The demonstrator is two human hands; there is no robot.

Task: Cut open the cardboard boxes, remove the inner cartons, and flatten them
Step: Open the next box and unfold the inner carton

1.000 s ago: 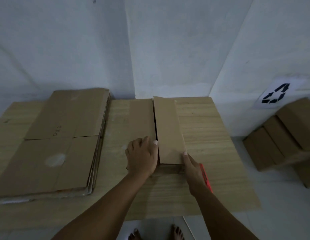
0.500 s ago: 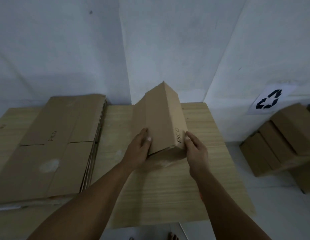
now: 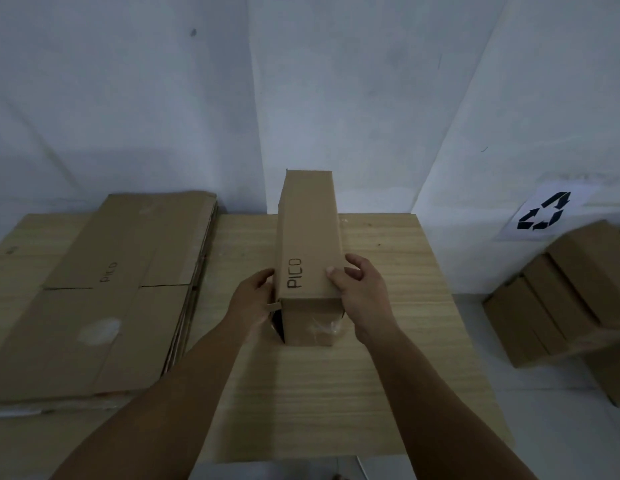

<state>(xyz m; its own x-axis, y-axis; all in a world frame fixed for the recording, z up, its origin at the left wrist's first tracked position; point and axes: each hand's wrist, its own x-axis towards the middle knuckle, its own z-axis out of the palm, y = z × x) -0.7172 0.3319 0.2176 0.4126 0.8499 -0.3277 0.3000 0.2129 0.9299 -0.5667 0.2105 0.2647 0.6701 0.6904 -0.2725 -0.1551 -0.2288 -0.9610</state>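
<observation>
1. The cardboard box (image 3: 310, 244), a long carton marked PICO, is sitting in the centre of the frame on the wooden table (image 3: 388, 341), running away from the camera. Its near end flap is hanging down with clear tape (image 3: 324, 327) wrinkling on it, and a dark gap is showing at that end's left corner.
2. The left hand (image 3: 254, 303) is pressing against the box's left side near the lower corner, fingers partly curled round the edge; how firmly it is gripping, I cannot tell.
3. The right hand (image 3: 358, 289) is wrapping the top right edge, thumb lying on the top face and fingers curling down the right side, so it is holding the box.
4. Judging from this, the box is being squared or turned for flattening. If the leftover tape is still binding the end flap, the walls may be buckling or tearing instead of folding on their creases.
5. Both hands are gripping only the near end, so the far end may be swinging sideways or tipping when the box is pushed.
6. The flattened stack (image 3: 104, 292), at the left of the frame, is lying just beside the box; a careless sideways shove could be knocking its layers askew.
7. The unopened boxes (image 3: 564, 299) at the right edge, below the recycling sign (image 3: 543, 211), are standing well apart on the floor and are looking safe.
</observation>
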